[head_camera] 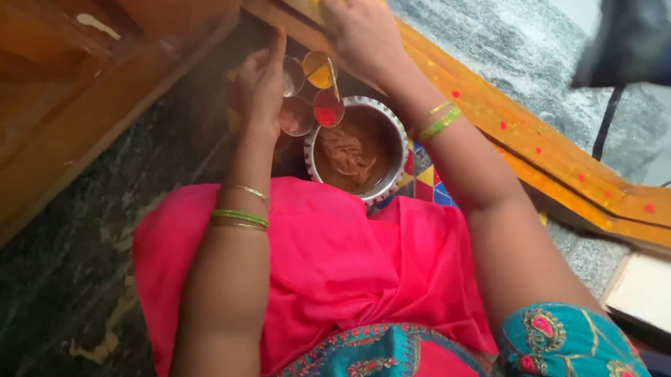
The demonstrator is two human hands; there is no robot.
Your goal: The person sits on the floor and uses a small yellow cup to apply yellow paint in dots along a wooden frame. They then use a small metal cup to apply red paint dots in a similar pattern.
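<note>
My left hand (260, 83) grips a small metal holder of several round cups (309, 90), its index finger pointing up; the cups hold yellow, red and pale powders. My right hand (359, 26) reaches to the yellow-painted wooden door threshold (532, 141), with yellow paste at its fingertips; whether the fingers pinch anything I cannot tell. Below the cups a steel bowl (309, 145) with a scalloped rim holds brownish paste. Both wrists wear green and gold bangles. Pink cloth (336, 264) covers my lap.
A wooden door (21, 89) stands at the left. Dark stone floor (51, 280) lies beneath it, grey granite (493, 19) beyond the threshold. The threshold bears red dots. A dark blurred shape (635, 11) and cables are at the upper right.
</note>
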